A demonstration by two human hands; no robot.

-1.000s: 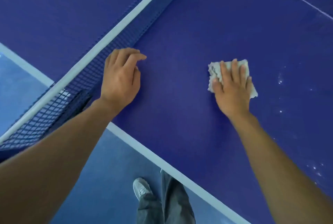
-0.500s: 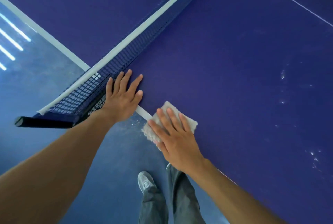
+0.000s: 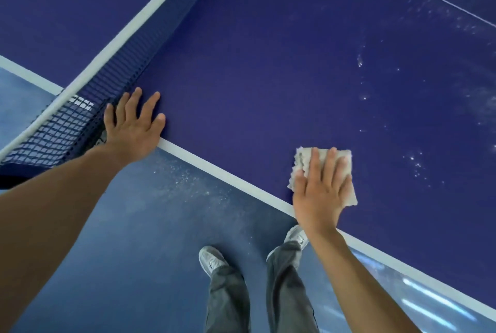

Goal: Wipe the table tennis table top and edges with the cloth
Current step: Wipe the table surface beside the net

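Right hand (image 3: 320, 196) presses flat, fingers straight, on the folded off-white cloth (image 3: 345, 169) lying on the purple table tennis table top (image 3: 268, 78) just inside the white edge line (image 3: 228, 174). Left hand (image 3: 131, 126) braces flat, holding nothing, by the dark mesh net (image 3: 67, 123). Best: keep even pressure, overlap strokes toward the white specks (image 3: 414, 162) (plenty remain).

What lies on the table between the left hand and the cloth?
Nothing: in the head view only bare table top and its white edge stripe run from the left hand to the cloth.
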